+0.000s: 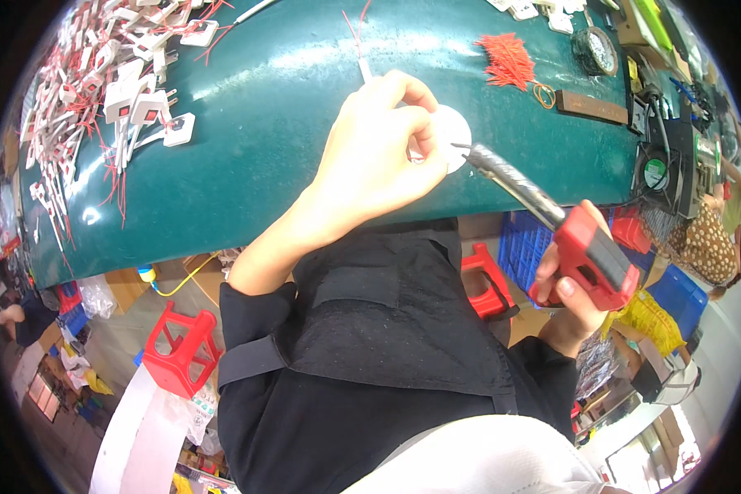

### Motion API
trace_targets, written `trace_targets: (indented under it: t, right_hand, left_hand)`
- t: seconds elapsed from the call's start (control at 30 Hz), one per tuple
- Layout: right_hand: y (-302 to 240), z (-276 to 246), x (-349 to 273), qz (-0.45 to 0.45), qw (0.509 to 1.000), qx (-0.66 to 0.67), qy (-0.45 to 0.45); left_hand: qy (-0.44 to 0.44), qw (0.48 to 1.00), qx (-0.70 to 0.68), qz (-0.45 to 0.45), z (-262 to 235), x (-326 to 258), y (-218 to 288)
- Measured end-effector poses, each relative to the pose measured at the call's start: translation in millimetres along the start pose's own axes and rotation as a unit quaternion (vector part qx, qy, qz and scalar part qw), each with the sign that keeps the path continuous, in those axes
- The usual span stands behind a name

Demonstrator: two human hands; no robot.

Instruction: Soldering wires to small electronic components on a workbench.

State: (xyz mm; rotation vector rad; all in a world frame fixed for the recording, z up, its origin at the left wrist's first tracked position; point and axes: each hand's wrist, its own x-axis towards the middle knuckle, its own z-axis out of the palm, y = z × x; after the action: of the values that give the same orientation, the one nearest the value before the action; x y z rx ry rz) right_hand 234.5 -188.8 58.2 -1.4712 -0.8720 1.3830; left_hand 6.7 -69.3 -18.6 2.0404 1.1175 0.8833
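Observation:
My left hand (379, 148) is closed in a pinch around a round white plastic piece (453, 132) above the green table. A white cable (365, 70) with two thin red wire ends sticks out beyond the hand, away from me. In my right hand (572, 284) is a red and black pistol-grip tool (593, 255), with the fingers wrapped around its handle. Its long dark barrel reaches up and left, and the tip meets or nearly meets the edge of the white piece. Whether they touch is hard to see. The left fingers hide part of the white piece.
White plugs and cables with red wires lie in a large heap (99, 99) at the left. Far right are a bundle of short red wires (509, 62), a tape roll (594, 51) and a brown bar (591, 106). Red stools (181, 350) stand below the green tabletop (247, 165).

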Motion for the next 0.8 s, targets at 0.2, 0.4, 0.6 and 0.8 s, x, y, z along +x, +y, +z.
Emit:
trace_targets:
  t: [0.2,0.4,0.6,0.8]
  right_hand:
    - [43.4,-15.3,37.6,-0.19,0.956,0.222,-0.021]
    - [115.4,-13.3,96.6,-0.149,0.77,0.605,-0.136]
    - [123.0,-7.7,106.9,-0.174,0.725,0.652,-0.141]
    - [116.9,-7.4,101.6,-0.158,0.738,0.643,-0.131]
  left_hand:
    - [-0.006,1.0,-0.016,-0.011,-0.5,3.0,6.0]
    - [-0.02,0.999,-0.023,-0.033,-0.6,-1.7,2.8]
    - [-0.009,0.999,-0.042,-0.003,-3.4,-6.9,-3.8]
    - [-0.052,0.952,0.204,0.22,-37.6,16.6,-61.8]
